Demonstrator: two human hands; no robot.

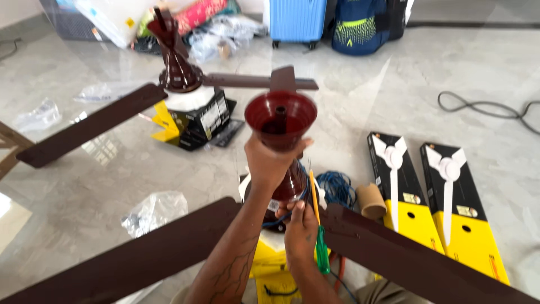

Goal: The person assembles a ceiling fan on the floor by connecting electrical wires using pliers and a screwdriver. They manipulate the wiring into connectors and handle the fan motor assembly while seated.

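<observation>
Brown blade point(140, 256) (yellow-black cartons point(461, 208) right)

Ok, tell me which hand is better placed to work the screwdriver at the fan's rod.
Right hand, probably: it already holds the green-handled screwdriver beside the rod, while the left hand is busy lifting the cup.

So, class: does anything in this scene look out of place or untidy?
Yes. Crumpled plastic bags lie loose on the floor, and a grey cable snakes across it. The second fan sits perched on its open box.
</observation>
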